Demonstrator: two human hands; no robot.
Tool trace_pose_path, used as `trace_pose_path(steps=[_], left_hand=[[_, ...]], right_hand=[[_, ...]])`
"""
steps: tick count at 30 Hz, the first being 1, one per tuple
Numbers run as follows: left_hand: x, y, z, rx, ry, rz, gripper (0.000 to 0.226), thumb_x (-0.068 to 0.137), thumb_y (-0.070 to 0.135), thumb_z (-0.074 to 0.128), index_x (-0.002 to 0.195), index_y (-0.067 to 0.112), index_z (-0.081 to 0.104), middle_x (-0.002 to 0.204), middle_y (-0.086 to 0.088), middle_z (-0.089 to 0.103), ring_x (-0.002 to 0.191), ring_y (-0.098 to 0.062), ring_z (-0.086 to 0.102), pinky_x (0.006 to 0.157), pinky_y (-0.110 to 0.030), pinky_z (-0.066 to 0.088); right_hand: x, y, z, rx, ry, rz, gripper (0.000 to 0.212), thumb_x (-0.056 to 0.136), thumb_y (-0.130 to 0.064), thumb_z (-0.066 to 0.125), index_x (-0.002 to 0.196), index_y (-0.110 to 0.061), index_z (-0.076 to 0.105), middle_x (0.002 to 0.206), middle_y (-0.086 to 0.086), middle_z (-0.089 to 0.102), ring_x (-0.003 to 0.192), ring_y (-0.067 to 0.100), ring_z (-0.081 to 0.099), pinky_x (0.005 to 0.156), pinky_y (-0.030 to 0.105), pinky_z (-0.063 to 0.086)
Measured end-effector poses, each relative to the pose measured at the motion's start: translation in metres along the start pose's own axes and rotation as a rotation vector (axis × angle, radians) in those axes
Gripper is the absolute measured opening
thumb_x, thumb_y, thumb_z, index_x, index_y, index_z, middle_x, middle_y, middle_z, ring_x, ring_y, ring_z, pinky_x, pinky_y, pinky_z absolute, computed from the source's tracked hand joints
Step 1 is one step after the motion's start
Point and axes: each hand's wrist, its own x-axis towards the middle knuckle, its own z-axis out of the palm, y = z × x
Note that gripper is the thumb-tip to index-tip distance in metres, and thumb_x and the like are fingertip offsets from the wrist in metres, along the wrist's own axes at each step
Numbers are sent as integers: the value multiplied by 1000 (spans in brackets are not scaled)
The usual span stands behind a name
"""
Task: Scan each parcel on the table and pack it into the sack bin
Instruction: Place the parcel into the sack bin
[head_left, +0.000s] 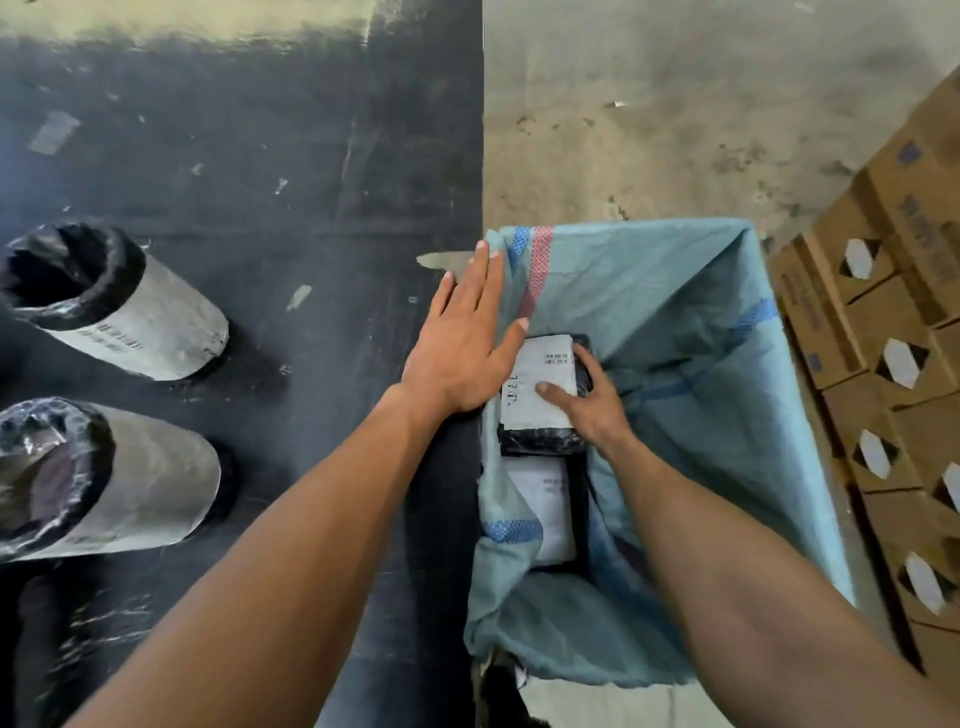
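The left hand (460, 345) lies flat with fingers spread on the near edge of the sack bin (691, 322), while the right hand (587, 400) reaches inside and grips a black-wrapped parcel (540, 384) by its right side, thumb on the white label. It sits above a second parcel (540, 509) deeper in the sack. The wrap looks glossy and likely slippery, the packet compact and probably light; gripping across the edges seems safest.
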Motion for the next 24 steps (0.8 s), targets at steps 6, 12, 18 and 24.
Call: trace_pose_path(steps=[6, 12, 18, 24], left_hand=[[3, -6, 5, 43, -9, 1, 77, 101, 44, 28, 161, 6, 0, 170, -8, -6, 157, -15, -5, 126, -36, -6], [2, -4, 4, 39, -33, -10, 78, 100, 45, 27, 161, 8, -3, 170, -7, -8, 156, -14, -7, 126, -36, -8], [3, -1, 2, 43, -33, -4, 78, 100, 46, 27, 161, 8, -3, 170, -7, -8, 156, -14, -8, 125, -35, -10], [4, -7, 6, 77, -26, 3, 76, 102, 45, 28, 161, 7, -2, 170, -9, -6, 157, -17, -5, 126, -37, -8]], right_hand=[[4, 24, 10, -377, -7, 24, 80, 95, -58, 70, 163, -47, 29, 160, 18, 43, 149, 38, 39, 123, 44, 33], [-8, 29, 27, -896, 79, -163, 65, 109, -57, 38, 168, -35, 21, 176, 14, 5, 160, 37, 9, 129, 50, 10], [1, 43, 46, -1059, 23, -269, 74, 105, -68, 16, 169, -35, 2, 176, 5, -16, 162, 29, -16, 129, 52, -12], [12, 48, 53, -1054, 64, -257, 76, 102, -67, 14, 169, -34, 5, 177, 6, -11, 163, 29, -11, 128, 50, -13]])
